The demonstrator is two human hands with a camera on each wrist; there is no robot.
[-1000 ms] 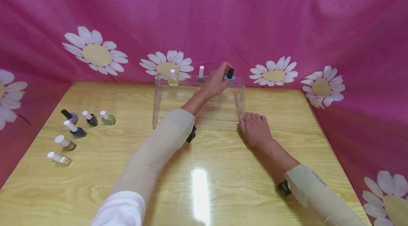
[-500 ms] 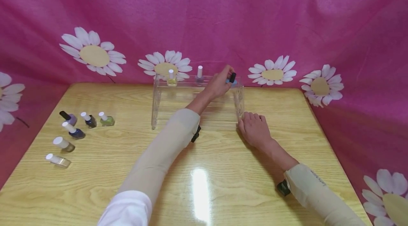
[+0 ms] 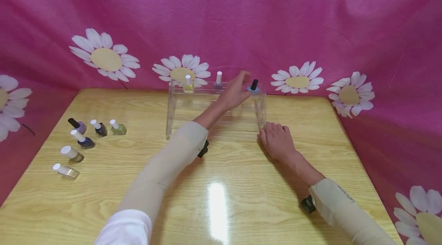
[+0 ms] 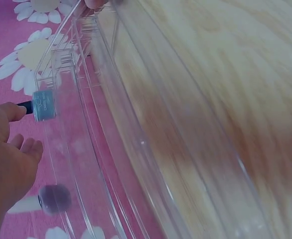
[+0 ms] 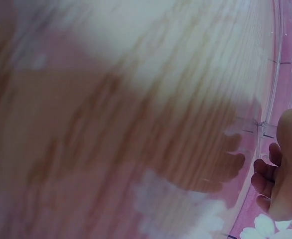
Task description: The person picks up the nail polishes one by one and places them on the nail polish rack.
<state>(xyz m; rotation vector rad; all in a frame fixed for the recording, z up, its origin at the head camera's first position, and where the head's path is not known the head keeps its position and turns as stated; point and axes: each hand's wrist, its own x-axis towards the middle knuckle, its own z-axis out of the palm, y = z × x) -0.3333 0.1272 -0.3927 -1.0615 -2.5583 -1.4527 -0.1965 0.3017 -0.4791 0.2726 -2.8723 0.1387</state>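
Observation:
My left hand (image 3: 236, 92) is over the top tier of a clear acrylic stepped rack (image 3: 170, 116), fingers spread. Its thumb is beside the black cap of a light blue nail polish bottle (image 3: 253, 89), which stands at the tier's right end. The left wrist view shows thumb and fingers loose around that cap, not gripping it. A greyish-purple nail polish (image 3: 218, 83) and a yellow nail polish (image 3: 188, 86), both white-capped, stand further left on the same tier. My right hand (image 3: 277, 141) holds the rack's front right corner, fingers curled in the right wrist view (image 5: 285, 174).
On the wooden table's (image 3: 138, 183) left side are a purple polish (image 3: 80, 126), a dark polish (image 3: 101, 129), a green polish (image 3: 119, 129), a navy polish (image 3: 86, 142) and two pale ones. A pink daisy-print cloth (image 3: 221, 18) hangs behind and around the table.
The left hand has loosened from the blue polish's black cap and drawn slightly left. The bottle now stands upright on the top tier. The right hand stays at the rack's corner.

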